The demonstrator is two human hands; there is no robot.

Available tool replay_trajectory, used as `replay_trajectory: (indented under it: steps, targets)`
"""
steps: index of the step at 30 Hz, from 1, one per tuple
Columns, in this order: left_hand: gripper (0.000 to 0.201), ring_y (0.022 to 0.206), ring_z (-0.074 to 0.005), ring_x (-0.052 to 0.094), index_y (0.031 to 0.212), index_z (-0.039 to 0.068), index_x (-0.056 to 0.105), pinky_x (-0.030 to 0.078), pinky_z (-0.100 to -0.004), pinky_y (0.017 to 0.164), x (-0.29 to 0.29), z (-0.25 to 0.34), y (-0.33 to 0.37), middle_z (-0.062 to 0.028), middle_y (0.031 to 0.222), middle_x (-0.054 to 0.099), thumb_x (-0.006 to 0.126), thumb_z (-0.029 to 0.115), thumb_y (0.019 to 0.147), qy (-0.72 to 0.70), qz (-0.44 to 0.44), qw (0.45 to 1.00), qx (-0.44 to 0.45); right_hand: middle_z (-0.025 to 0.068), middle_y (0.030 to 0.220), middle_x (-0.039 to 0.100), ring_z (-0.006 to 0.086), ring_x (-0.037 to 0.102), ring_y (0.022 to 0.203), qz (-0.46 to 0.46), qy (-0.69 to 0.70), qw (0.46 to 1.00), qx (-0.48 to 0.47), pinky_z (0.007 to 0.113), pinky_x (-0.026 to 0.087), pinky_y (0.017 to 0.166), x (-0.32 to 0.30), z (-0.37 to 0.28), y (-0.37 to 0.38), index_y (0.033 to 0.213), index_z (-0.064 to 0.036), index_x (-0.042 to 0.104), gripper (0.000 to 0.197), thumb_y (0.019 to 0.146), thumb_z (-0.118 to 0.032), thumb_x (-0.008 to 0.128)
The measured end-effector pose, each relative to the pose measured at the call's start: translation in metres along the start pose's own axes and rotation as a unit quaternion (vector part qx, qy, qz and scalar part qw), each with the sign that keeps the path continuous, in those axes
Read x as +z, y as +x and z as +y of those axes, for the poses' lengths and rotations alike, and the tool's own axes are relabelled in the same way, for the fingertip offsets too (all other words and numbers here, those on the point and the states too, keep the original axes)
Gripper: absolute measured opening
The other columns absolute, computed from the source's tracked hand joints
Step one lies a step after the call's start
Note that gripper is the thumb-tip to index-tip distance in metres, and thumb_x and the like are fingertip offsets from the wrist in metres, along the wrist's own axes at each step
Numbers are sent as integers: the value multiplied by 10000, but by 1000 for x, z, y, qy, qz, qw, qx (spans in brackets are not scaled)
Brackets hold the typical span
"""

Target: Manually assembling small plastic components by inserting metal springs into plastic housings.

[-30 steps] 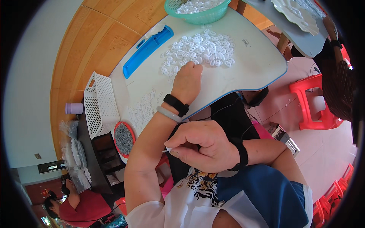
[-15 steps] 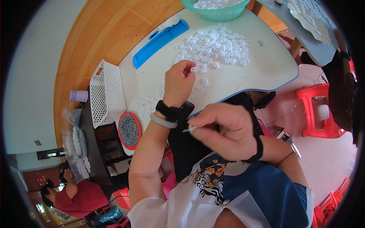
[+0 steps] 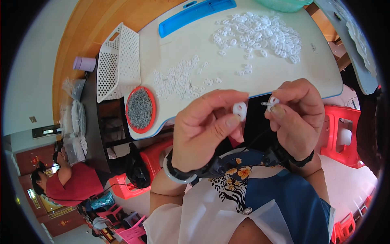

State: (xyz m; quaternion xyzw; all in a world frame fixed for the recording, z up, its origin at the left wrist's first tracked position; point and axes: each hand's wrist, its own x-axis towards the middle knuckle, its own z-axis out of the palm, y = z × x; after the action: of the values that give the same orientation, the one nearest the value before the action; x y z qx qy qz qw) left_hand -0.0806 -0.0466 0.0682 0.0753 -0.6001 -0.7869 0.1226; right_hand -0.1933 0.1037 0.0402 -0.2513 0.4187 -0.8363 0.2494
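My left hand (image 3: 209, 128) pinches a white oval plastic piece with two holes (image 3: 240, 110) between thumb and fingers. Facing it, my right hand (image 3: 298, 116) grips a small white plastic part (image 3: 273, 102) with a grey screw (image 3: 265, 103) sticking out of it toward the left. The two pieces are a short gap apart, above my lap at the table's near edge. Beyond them on the white table (image 3: 280, 77) lie a large heap of white oval pieces (image 3: 260, 34) and a spread of smaller white parts (image 3: 176, 79).
A red-rimmed dish (image 3: 152, 110) of grey screws stands at the table's left corner beside a white perforated basket (image 3: 120, 65). A blue tray (image 3: 191, 18) and a green bowl (image 3: 284, 5) lie farther back. Red stools (image 3: 341, 138) stand on the floor. A person in red (image 3: 77, 181) is at far left.
My left hand has come back from the heap with a white oval piece. My right hand has moved right, and the two hands now face each other. The view has shifted.
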Motion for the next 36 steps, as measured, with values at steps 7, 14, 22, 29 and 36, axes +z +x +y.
replay_trajectory:
  steps: [7, 14, 22, 29, 36]
  targets:
    - [287, 697, -119, 571, 1167, -77, 531, 516, -256, 622, -2, 1, -17, -105, 927, 536, 550, 0, 891, 12, -21, 999, 38, 79, 859, 616, 81, 574, 726, -13, 63, 996, 53, 207, 461, 658, 23, -2, -8, 990, 29, 552, 162, 843, 95, 540]
    - [285, 690, -89, 565, 1180, -55, 525, 510, -221, 623, 1, -7, -25, -89, 965, 564, 551, 34, 911, -90, -14, 996, -14, 83, 865, 613, 79, 574, 742, -66, 42, 996, 47, 210, 460, 669, 16, 0, -11, 992, 29, 550, 167, 842, 102, 538]
    - [189, 590, -86, 557, 1047, -28, 540, 516, -240, 571, 11, -13, -28, -55, 766, 587, 569, 110, 922, -105, 93, 990, 9, 110, 874, 612, 116, 598, 745, -93, 55, 994, 33, 227, 472, 652, 20, 4, -13, 1013, 44, 539, 182, 844, 111, 524]
    - [206, 576, -99, 570, 1082, -24, 529, 505, -226, 559, 16, -2, -32, -64, 767, 595, 546, 120, 936, -110, 114, 987, -37, 145, 902, 616, 154, 619, 745, -130, 61, 990, 18, 267, 507, 634, 21, 6, -14, 1034, 54, 518, 188, 857, 114, 498]
    - [293, 613, -86, 568, 1209, -28, 499, 502, -211, 586, 14, -4, -41, -65, 817, 593, 519, 96, 944, -71, 93, 993, 10, 131, 908, 612, 142, 621, 764, -127, 35, 991, 21, 242, 498, 641, 23, 6, -16, 1022, 47, 535, 178, 859, 109, 500]
